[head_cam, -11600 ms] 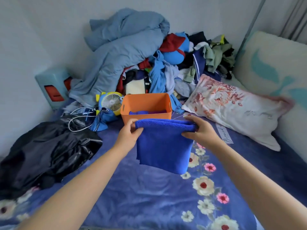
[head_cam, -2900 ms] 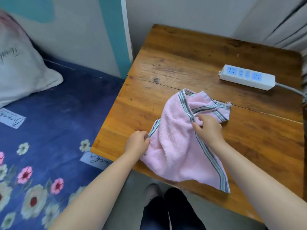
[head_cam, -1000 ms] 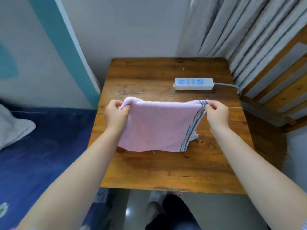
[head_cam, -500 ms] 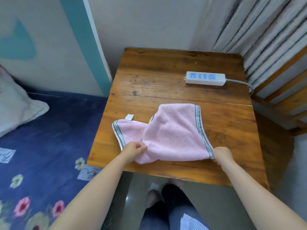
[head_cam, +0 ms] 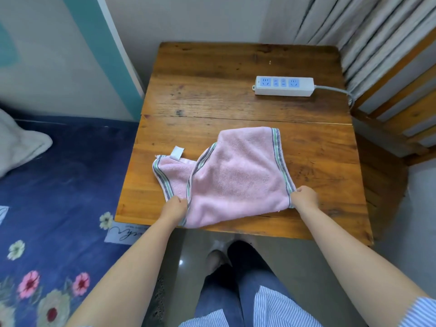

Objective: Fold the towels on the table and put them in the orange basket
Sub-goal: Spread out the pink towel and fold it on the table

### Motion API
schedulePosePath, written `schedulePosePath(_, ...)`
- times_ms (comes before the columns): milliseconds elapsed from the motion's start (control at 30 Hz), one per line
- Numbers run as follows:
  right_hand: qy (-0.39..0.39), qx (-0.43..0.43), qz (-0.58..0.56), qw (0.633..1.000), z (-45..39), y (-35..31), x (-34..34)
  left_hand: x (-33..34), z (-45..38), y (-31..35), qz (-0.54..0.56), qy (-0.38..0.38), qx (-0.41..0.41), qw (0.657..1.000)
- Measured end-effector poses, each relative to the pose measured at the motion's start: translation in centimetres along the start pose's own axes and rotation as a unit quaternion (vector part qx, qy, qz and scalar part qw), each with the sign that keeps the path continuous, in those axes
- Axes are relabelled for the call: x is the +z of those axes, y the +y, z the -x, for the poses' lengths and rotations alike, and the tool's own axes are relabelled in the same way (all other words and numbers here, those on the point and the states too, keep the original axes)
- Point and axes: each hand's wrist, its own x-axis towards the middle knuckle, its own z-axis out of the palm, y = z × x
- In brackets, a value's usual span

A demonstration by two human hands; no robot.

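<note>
A pink towel point(head_cam: 233, 178) with striped borders lies partly folded on the wooden table point(head_cam: 236, 100), its near edge at the table's front. A white label sticks out at its left flap. My left hand point(head_cam: 173, 208) pinches the towel's near left corner. My right hand point(head_cam: 304, 197) pinches the near right corner at the striped border. The orange basket is out of view.
A white power strip point(head_cam: 284, 86) with a grey cable lies at the table's back right. A bed with a blue flowered sheet point(head_cam: 59, 208) adjoins the table on the left, a pillow point(head_cam: 18, 142) at its edge. Wooden slats stand to the right.
The towel was lifted and stretched between both hands a second ago; now it lies laid down on the table, folded over, both hands still pinching its near corners.
</note>
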Motion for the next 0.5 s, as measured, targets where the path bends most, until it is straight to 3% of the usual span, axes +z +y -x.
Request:
schedulePosePath(67,0.007,-0.012,-0.036,0.999,-0.2,0.4,0.0,0.2,-0.3,-0.1,-0.034,-0.024,0.03,0.999)
schedulePosePath(167,0.01,-0.038,-0.066,0.997,-0.3,0.7,-0.2,0.2,-0.9,0.5,0.013,0.01,0.054,0.998)
schedulePosePath(333,0.01,-0.045,-0.139,0.989,0.0,0.1,-1.0,-0.6,-1.1,1.8,-0.039,0.028,0.066,0.997)
schedulePosePath(500,0.024,-0.051,-0.253,0.966,0.9,-3.1,-3.9,-4.2,-0.4,4.3,0.052,0.092,0.108,0.989)
